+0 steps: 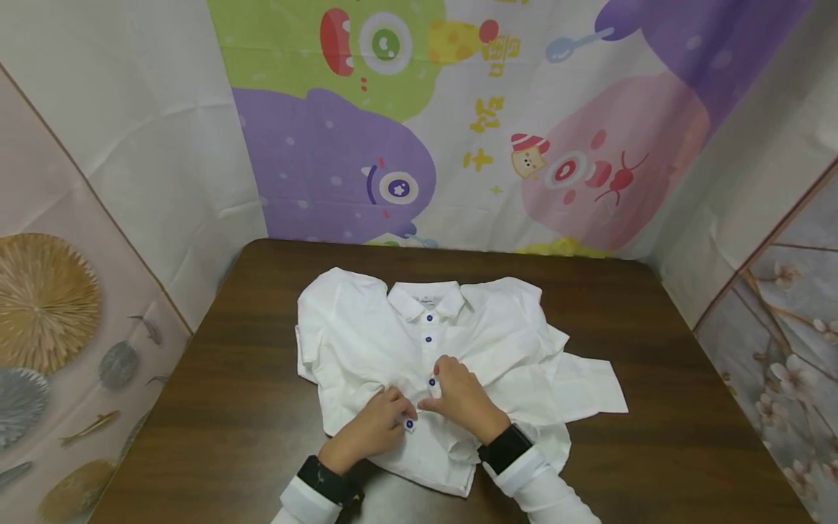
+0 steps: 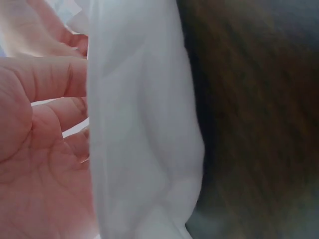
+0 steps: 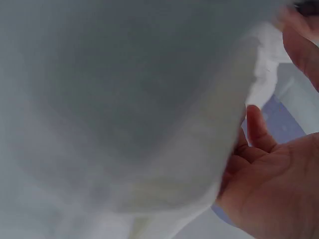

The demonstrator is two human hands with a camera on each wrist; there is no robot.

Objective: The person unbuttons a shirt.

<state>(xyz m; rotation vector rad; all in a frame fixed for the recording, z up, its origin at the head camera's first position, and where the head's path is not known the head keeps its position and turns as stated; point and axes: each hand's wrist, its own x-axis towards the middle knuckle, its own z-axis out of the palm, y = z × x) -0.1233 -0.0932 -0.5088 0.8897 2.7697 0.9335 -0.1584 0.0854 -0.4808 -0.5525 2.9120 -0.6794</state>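
A white shirt lies face up mid-frame on the table. It looks light, soft and limp, best taken by the placket edges. Left hand and right hand both pinch cloth beside a blue button. Wrist views show only palms and fabric folds; the head view alone shows the buttons.

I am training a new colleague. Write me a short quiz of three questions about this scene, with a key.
1. True or false: the white shirt lies on the wooden table.
2. What colour are the shirt's buttons? A red, B blue, C black.
3. Which part of the shirt do the left hand and right hand pinch?

Key: 1 true. 2 B. 3 The front button strip, near the lower buttons.
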